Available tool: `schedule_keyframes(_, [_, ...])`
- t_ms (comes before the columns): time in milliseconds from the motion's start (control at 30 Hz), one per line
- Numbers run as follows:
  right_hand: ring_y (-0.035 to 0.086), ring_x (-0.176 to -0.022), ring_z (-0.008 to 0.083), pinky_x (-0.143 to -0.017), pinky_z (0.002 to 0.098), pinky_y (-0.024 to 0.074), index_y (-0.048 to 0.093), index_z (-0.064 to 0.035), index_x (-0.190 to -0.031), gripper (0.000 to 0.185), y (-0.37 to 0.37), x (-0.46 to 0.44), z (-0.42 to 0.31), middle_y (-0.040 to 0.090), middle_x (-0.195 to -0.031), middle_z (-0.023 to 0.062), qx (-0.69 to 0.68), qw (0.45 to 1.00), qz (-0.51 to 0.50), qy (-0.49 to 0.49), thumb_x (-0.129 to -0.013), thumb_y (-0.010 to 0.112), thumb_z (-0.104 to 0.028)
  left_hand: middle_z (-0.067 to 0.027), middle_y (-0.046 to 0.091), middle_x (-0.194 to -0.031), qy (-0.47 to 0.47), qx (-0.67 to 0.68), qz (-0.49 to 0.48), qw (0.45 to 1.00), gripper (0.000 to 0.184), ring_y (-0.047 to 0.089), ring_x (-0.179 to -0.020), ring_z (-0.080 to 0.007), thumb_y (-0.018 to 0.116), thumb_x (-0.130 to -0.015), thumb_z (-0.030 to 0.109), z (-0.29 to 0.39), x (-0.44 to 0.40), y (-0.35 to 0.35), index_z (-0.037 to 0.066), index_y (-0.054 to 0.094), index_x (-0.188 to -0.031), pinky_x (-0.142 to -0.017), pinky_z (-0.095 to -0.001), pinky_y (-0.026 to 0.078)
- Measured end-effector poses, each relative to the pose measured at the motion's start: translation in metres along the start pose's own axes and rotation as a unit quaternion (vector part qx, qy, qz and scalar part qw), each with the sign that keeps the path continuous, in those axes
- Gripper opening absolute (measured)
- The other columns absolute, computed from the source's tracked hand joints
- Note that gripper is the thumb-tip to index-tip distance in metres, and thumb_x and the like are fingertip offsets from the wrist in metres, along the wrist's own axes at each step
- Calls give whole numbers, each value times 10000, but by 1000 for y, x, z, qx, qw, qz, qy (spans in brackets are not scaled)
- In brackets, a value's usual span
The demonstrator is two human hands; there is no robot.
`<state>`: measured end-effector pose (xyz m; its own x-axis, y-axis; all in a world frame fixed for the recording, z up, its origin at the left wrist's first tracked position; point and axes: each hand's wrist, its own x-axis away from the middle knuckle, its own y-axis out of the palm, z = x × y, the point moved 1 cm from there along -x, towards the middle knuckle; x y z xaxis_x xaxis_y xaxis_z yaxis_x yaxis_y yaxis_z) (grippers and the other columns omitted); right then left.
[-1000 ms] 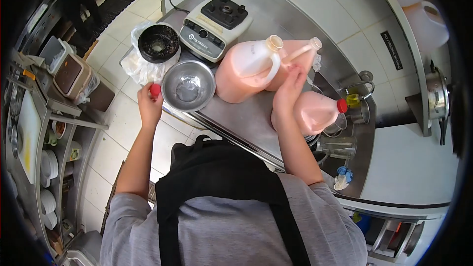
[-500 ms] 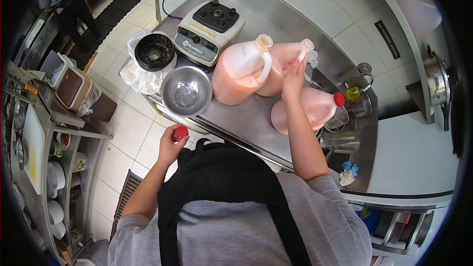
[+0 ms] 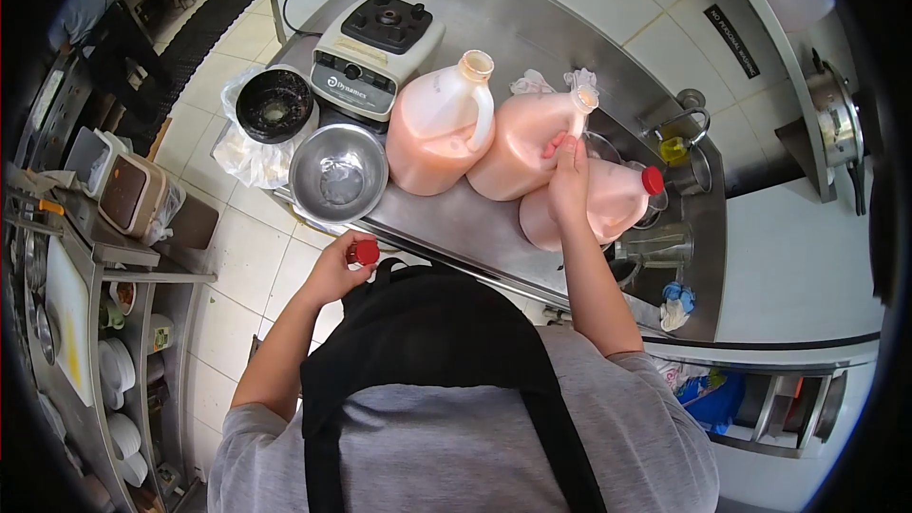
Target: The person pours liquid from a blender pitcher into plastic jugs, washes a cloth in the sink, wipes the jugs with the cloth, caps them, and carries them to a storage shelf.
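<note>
On the steel bench, back from its front edge, clamps fingers of the right hand around the handle of the middle jug, likely heavy, slick, best held there, and pinches a red cap with the left hand.

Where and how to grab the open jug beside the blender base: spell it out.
Take its handle, probably from above on the person's right. The handle curves out from below the open mouth on that side, towards the middle jug. The jug stands upright and uncapped, so best keep it level.
</note>
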<state>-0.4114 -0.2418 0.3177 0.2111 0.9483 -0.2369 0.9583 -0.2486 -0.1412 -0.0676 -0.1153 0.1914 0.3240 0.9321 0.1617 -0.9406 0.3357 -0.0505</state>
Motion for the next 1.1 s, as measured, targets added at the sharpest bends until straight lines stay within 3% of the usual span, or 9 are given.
schedule_keyframes(67, [424,-746,87,-728,224,369,478,-77,-926,274,-2,7,0,470,-793,-4,-6,1000,-6,1,-1023,324,-282,-39,580,-1037,-6,7,-15,1000,452,573,-947,-117,680,-759,-29,21,-6,9,46,490,-1163,-869,-272,459])
schedule_keyframes(367, [532,-933,146,-858,258,409,508,-19,-1167,288,-11,27,-15,573,-947,64,7,999,-43,-14,-1005,379,-219,-116,575,-1203,271,-87,-33,958,430,583,-1073,-211,654,-836,76,213,-101,84,33,505,-1237,-912,-352,468])
schedule_keyframes(533, [545,-1025,250,-854,310,448,468,12,-1225,308,-24,44,-19,570,-1071,146,130,990,-44,-26,-948,470,-125,-163,558,-1222,459,-299,103,830,439,539,-1125,-314,644,-835,225,279,-182,133,65,534,-1228,-909,-403,442])
schedule_keyframes(633, [522,-1044,292,-889,360,425,480,13,-1201,380,-50,69,-28,537,-1119,163,142,972,51,-182,-858,600,-97,-140,576,-1178,334,-357,32,872,435,536,-1105,-309,700,-782,265,287,-202,142,86,593,-1164,-915,-392,434])
schedule_keyframes(700, [475,-1092,327,-933,410,376,450,6,-1219,531,-95,85,-31,486,-1176,178,371,824,186,-386,-764,697,-111,-134,579,-1137,342,-403,35,848,429,544,-1065,-313,720,-759,278,294,-210,138,92,613,-1131,-904,-388,439])
schedule_keyframes(800, [412,-1135,287,-955,402,332,344,-15,-1300,701,-136,81,-13,389,-1284,153,308,886,292,-187,-731,735,-140,-124,568,-1015,368,-444,16,817,442,557,-944,-313,778,-690,279,297,-218,135,102,638,-1071,-863,-374,457])
schedule_keyframes(867, [409,-1158,299,-973,412,318,346,-21,-1321,746,-144,70,5,403,-1272,149,169,956,219,-101,-712,754,-165,-130,562,-999,325,-424,-61,843,427,560,-936,-296,792,-675,234,300,-224,137,85,635,-1043,-831,-370,464])
schedule_keyframes(933, [402,-1173,335,-980,428,320,390,-25,-1298,690,-145,60,8,417,-1249,179,328,908,189,-177,-723,741,-177,-128,559,-985,313,-440,-79,838,425,559,-930,-286,805,-655,203,313,-220,140,72,629,-1018,-810,-371,465])
schedule_keyframes(1100, [457,-1142,350,-999,425,331,452,-12,-1247,498,-156,38,17,476,-1232,176,311,904,193,-222,-803,653,-112,-149,609,-943,311,-590,-84,740,425,598,-896,-332,742,-727,367,327,-220,153,36,627,-967,-781,-388,491])
